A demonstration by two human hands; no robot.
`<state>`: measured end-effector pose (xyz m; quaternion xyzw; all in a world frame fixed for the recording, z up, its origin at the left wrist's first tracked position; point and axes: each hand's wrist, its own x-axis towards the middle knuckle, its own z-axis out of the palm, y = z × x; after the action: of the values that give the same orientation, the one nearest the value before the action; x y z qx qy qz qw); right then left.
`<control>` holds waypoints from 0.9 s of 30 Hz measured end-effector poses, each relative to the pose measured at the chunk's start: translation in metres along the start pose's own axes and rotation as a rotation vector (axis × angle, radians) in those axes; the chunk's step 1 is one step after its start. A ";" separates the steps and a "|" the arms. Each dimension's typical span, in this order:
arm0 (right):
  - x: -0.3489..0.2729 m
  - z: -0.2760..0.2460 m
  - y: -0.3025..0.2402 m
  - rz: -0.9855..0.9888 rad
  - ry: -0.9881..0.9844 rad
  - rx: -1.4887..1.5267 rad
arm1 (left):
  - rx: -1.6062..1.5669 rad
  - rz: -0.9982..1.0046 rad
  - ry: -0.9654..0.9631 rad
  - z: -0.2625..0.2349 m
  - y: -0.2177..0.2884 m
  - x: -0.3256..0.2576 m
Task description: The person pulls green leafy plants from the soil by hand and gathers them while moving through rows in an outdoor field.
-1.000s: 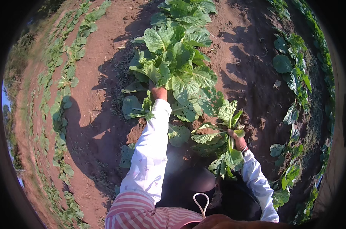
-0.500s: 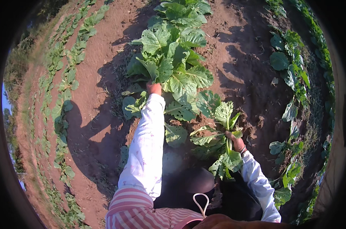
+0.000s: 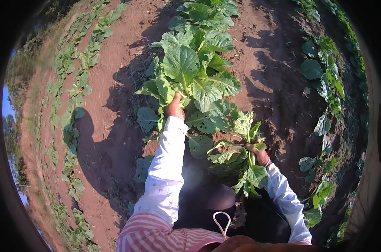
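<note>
Leafy bunch [image 3: 256, 174] in right grip [image 3: 259, 155], spreading above and below.

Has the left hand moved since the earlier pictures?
Yes: the left hand has shifted slightly toward the picture's lower edge, judged against the big round leaf at upper right.

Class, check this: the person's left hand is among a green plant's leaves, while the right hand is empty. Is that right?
One part is wrong: the right hand holds a bunch of leaves, as the head view shows. The left hand is indeed among the green plant's leaves.
</note>
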<state>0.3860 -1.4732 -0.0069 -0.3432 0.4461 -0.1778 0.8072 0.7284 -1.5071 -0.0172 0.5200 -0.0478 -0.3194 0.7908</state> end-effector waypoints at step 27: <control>-0.015 -0.067 -0.012 -0.073 0.179 0.627 | 1.528 0.715 -0.337 0.025 0.028 0.027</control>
<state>0.3216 -1.4996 -0.0139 -0.0769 0.4265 -0.3649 0.8241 0.7522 -1.5352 0.0110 0.8091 -0.5273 -0.0044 0.2594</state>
